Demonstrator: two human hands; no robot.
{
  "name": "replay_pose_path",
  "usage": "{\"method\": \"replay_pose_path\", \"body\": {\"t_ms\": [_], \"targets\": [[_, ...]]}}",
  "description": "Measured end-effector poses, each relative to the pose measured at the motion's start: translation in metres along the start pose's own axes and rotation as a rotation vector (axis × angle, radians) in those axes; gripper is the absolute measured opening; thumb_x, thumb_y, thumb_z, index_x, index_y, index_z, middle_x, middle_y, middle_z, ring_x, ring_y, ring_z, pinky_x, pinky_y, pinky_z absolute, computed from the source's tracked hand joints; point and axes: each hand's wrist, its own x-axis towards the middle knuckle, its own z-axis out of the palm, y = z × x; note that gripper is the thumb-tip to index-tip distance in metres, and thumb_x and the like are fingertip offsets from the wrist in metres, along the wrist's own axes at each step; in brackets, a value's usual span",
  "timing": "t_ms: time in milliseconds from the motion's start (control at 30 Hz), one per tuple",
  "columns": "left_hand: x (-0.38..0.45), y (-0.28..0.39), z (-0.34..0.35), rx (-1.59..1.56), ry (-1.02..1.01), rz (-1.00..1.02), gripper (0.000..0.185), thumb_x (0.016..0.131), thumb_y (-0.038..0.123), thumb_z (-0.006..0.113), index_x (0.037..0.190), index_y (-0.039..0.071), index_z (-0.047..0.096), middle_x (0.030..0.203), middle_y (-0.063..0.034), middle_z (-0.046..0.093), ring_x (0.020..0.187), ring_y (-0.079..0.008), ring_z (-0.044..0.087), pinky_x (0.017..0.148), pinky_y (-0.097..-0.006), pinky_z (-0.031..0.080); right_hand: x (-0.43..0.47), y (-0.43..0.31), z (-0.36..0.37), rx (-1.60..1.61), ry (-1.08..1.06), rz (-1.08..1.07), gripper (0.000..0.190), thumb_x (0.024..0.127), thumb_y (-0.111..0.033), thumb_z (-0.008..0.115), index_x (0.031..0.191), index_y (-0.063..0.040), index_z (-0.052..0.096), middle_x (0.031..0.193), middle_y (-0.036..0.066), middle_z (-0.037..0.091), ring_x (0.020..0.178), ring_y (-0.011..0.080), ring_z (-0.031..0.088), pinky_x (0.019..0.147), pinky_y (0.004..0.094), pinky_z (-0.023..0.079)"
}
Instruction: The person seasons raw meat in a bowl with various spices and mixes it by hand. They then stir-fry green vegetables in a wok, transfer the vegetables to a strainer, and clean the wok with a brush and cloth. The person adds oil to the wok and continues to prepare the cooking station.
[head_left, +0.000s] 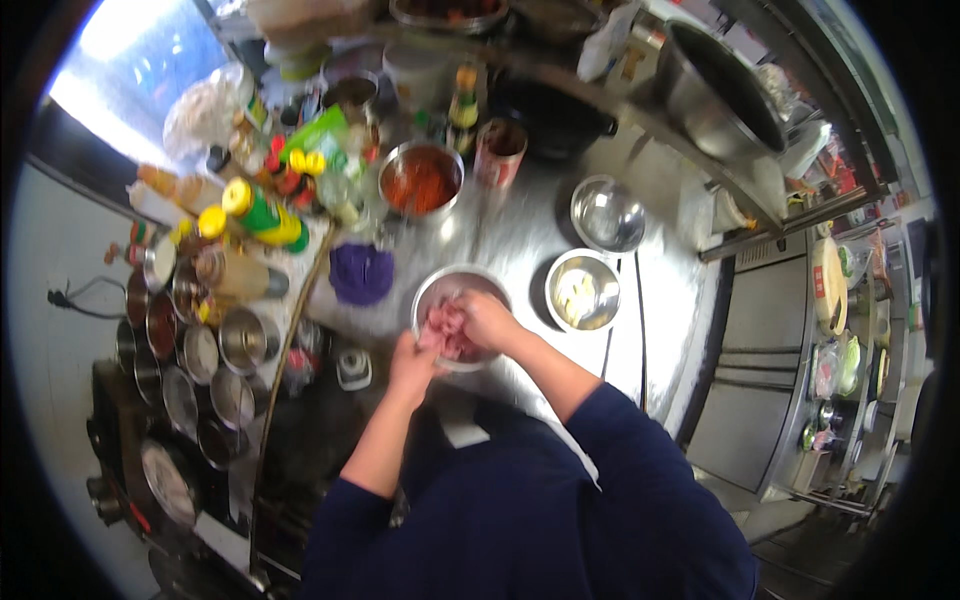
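A round metal bowl (498, 280) in front of me holds pink raw meat (448, 321) in pieces. My right hand (487, 321) reaches over its right side, the fingers closed on the meat and partly hidden by it. At the lower left rim, my left hand (411, 369) grips the bowl's edge, its fingertips close against the meat. To the right stands a small steel bowl (598, 322) with pale yellowish slices (576, 295) inside. Behind it is a second steel bowl (608, 212). A crumpled purple bag or cloth (361, 274) lies left of the meat.
A steel pot of red sauce or chilli (421, 180), an open tin can (499, 154) and a black pan (551, 112) stand at the back. Bottles (262, 217) and metal seasoning tins (244, 341) crowd the left. A large steel basin (720, 90) is on the upper right shelf.
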Motion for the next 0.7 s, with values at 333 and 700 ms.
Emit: {"method": "replay_pose_path", "body": {"t_ms": [333, 700], "targets": [[-0.01, 0.026, 0.003, 0.46, 0.163, 0.061, 0.016, 0.093, 0.005, 0.058, 0.108, 0.002, 0.052, 0.093, -0.0197, 0.066, 0.069, -0.0265, 0.07, 0.049, -0.0373, 0.059, -0.01, -0.006, -0.009, 0.2, -0.146, 0.106, 0.032, 0.079, -0.01, 0.071, 0.111, -0.009, 0.068, 0.107, 0.024, 0.064, 0.106, 0.0418, 0.061, 0.089, 0.0446, 0.05], [-0.005, 0.028, 0.003, 0.714, 0.183, 0.25, 0.033, 0.092, 0.021, 0.067, 0.11, 0.0, 0.049, 0.093, -0.0272, 0.067, 0.058, -0.0362, 0.066, 0.05, -0.0443, 0.054, -0.023, -0.008, -0.007, 0.18, -0.18, 0.094, 0.027, 0.085, -0.017, 0.068, 0.109, -0.005, 0.063, 0.115, 0.023, 0.06, 0.114, 0.0402, 0.057, 0.092, 0.0447, 0.05]]}}
